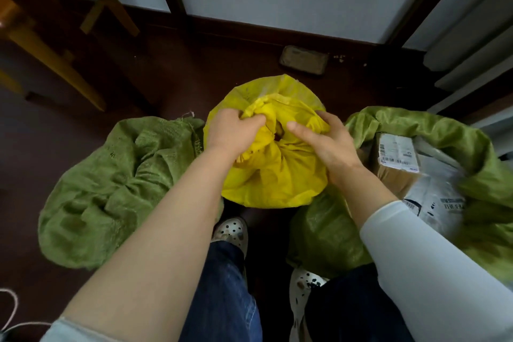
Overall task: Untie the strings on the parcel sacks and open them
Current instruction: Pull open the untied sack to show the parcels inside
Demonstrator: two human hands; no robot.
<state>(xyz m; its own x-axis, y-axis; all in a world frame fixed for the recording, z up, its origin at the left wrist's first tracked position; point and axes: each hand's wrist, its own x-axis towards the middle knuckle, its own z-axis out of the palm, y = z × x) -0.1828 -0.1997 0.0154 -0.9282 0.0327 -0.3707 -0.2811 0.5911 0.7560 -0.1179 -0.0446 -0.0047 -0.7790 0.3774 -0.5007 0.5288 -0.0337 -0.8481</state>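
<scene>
**Two grips on one yellow neck**

Working on the yellow sack (pixel 273 175), upright on the floor (pixel 180 72) dead ahead, between a closed green sack (pixel 111 189) to the left and an opened green sack (pixel 433 130) showing parcels (pixel 394 155) to the right. Clutching the gathered neck from the left with the left grip (pixel 236 130), fingers curled deep into the folds. Holding the neck's right side with the right grip (pixel 324 141), thumb laid toward the centre, fingers wrapped behind the cloth. Equally near on both sides, with the neck rising straight up between. Cannot make out any string, only a small dark spot at the cinch. Likely next: drawing the folds apart sideways.
</scene>
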